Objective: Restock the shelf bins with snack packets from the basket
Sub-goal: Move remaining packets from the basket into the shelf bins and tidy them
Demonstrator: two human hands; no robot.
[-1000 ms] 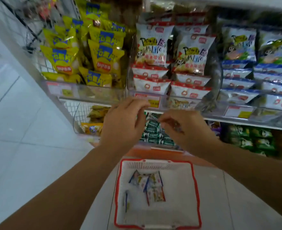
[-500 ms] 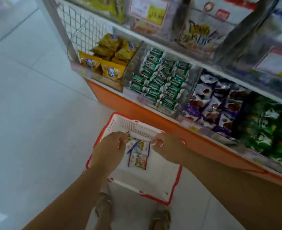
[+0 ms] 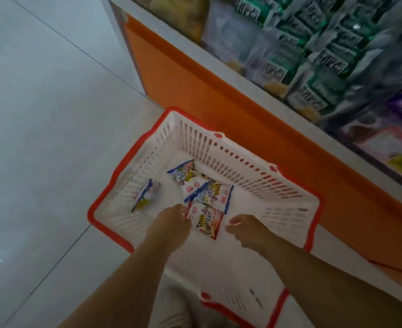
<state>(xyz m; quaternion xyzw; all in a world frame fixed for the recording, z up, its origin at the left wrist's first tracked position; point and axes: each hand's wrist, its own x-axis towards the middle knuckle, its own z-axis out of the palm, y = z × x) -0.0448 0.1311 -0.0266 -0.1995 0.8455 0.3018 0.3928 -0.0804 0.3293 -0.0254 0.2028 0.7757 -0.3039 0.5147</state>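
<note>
Both hands have dropped from the shelf bins into the basket; the left hand now touches the red-edged packet.

Dim, motion-blurred shelf, wide-angle warp.

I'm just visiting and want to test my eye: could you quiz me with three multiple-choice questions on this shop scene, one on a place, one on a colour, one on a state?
1. Where is the basket?
A. on a shelf
B. on the floor by the orange shelf base
C. on a cart

2. What colour is the basket's rim?
A. red
B. green
C. black

3. What is the left hand doing?
A. lifting a bottle
B. resting on the floor
C. touching the red-edged packet

Answers: 1 B, it sits on tiles beside the base. 2 A, red edging on white walls. 3 C, its fingers meet the packet's edge; the right hand is just beside it.
</note>
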